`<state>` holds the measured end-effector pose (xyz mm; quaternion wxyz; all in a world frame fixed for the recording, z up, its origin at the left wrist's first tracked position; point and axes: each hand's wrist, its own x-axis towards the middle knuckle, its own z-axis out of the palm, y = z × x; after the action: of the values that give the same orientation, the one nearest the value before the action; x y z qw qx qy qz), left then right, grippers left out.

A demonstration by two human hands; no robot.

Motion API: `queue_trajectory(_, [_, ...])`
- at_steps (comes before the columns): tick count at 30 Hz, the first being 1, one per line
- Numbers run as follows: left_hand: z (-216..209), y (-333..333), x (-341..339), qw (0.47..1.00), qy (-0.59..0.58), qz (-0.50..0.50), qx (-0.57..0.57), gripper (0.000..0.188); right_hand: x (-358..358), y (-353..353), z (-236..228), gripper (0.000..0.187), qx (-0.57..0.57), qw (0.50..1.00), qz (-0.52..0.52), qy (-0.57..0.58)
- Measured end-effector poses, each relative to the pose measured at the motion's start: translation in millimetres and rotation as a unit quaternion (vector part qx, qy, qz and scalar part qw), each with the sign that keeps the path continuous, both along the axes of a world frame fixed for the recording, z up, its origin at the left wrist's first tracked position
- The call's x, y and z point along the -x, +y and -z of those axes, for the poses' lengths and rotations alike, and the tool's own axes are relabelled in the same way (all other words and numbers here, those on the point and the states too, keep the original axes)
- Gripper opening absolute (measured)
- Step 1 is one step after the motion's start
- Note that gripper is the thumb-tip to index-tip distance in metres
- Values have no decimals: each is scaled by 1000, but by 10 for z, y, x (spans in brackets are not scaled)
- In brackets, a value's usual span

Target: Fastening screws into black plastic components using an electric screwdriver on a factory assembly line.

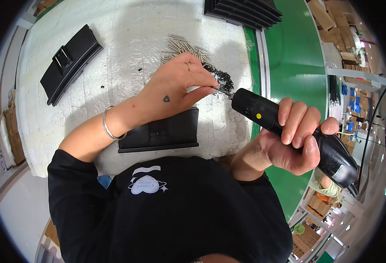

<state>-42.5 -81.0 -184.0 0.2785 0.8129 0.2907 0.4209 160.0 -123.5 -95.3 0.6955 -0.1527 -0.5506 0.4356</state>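
So the right hand (296, 138) has its grip wrapped around a black power screwdriver (256, 107), held on the right with the bit (223, 91) aimed left. Left hand (180, 83) has thumb and forefinger pinched together right at the bit's tip; can't tell if something tiny's in there. Just beyond that on the white-covered bench (131, 44) are a pile of small black pieces (227, 80) and some silver pins (178, 45). One black panel (171, 129) lies near, another black piece (76, 63) far left, plus a black stack (245, 15) far right.
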Motion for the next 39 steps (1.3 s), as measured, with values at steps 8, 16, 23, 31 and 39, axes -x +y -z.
queue_trajectory(8, [-72,-106,1,998,47,-26,-43,18,53,-17,-3,25,-6,999,-29,-16])
queue_trajectory(16, [-162,-124,18,991,109,-20,-81,20,68,-112,-40,26,-34,997,-35,-63])
queue_trajectory(23, [0,804,392,960,237,-134,-69,16,97,-104,29,28,-4,999,-14,-42])
queue_trajectory(31, [117,964,403,926,353,-133,32,9,78,-165,34,27,0,999,0,-46])
queue_trajectory(39, [-210,246,660,972,176,-145,-56,10,162,-156,-28,25,3,998,-53,-40])
